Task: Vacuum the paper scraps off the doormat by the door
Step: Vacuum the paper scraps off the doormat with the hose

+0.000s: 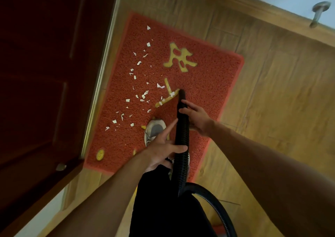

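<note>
Dozens of white paper scraps (139, 62) lie strewn down the left half of the red doormat (208, 84), mid-frame beside the dark door (45, 73), torn small and light, so the vacuuming looks barely begun. Both my hands are clamped on the black vacuum hose (182, 133), right hand (196, 118) up near its mouth, left hand (161, 146) lower with the thumb across, the mouth down by the nearest scraps. Next, I judge, comes a slow sweep left toward the door, mouth kept low.
</note>
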A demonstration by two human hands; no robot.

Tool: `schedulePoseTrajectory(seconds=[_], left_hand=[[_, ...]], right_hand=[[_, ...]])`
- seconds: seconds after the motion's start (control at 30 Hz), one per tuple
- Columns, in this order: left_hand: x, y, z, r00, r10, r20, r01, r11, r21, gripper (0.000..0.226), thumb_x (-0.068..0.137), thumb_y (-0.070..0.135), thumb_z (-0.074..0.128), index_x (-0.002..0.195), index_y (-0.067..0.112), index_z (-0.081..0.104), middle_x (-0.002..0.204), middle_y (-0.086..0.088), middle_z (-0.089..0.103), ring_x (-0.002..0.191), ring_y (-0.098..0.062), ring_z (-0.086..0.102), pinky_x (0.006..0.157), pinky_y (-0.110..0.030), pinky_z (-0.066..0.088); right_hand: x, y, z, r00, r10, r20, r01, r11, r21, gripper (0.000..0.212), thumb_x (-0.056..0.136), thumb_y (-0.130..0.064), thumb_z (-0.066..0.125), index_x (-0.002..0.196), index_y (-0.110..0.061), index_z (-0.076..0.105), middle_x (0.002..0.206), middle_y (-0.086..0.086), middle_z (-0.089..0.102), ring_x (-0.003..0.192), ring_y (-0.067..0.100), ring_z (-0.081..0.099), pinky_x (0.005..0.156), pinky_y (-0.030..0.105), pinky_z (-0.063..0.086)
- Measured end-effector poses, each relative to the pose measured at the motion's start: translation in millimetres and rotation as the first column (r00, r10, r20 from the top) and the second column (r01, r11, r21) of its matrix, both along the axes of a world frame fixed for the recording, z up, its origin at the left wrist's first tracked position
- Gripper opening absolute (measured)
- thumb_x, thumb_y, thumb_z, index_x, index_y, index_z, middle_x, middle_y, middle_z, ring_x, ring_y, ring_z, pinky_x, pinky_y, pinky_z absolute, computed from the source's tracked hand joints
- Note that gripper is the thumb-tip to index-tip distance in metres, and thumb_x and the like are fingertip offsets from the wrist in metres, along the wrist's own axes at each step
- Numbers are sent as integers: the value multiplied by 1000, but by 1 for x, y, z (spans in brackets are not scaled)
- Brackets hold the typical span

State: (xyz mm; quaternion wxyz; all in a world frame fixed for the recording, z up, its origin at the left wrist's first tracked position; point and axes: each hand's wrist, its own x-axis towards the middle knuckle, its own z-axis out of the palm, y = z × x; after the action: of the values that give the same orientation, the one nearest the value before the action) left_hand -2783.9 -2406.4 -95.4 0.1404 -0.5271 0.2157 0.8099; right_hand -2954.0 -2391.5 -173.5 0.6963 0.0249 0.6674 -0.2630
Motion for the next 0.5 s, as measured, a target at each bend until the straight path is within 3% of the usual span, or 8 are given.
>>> schedulePoseTrajectory(seconds=[0.17, 0.23, 0.4, 0.5], left_hand=[[12, 11, 4, 999, 32, 24, -31, 999, -20, 90, 87, 3, 71, 143, 61, 31, 116, -2, 73, 101, -28, 71, 67, -45, 59], [19, 14, 1, 999, 30, 35, -28, 999, -36, 91, 87, 4, 71, 143, 62, 30, 117, 0, 72, 95, -24, 72, 59, -39, 58], [33, 17, -11, 999, 32, 23, -31, 999, -36, 92, 84, 7, 73, 142, 63, 30, 123, 0, 70, 104, -27, 70, 77, -57, 59], [35, 17, -15, 1000, 12, -1, -12, 999, -48, 89, 85, 6, 73, 143, 61, 32, 121, -3, 71, 103, -29, 71, 83, -62, 56]], right_hand=[[13, 4, 2, 999, 31, 34, -30, 999, -36, 53, 94, -14, 61, 142, -32, 48, 124, 10, 60, 96, 21, 65, 78, 36, 57], [20, 4, 1, 998, 50, 35, -48, 998, -42, 52, 94, -14, 61, 142, -32, 48, 120, 9, 61, 93, 19, 65, 73, 32, 57], [34, 8, -11, 997, 68, 33, -67, 997, -46, 52, 95, -15, 60, 143, -31, 47, 110, 4, 63, 89, 16, 65, 65, 28, 55], [33, 12, -15, 1000, 24, 17, -23, 999, -35, 52, 95, -15, 60, 143, -32, 48, 116, 4, 62, 94, 17, 65, 64, 28, 56]])
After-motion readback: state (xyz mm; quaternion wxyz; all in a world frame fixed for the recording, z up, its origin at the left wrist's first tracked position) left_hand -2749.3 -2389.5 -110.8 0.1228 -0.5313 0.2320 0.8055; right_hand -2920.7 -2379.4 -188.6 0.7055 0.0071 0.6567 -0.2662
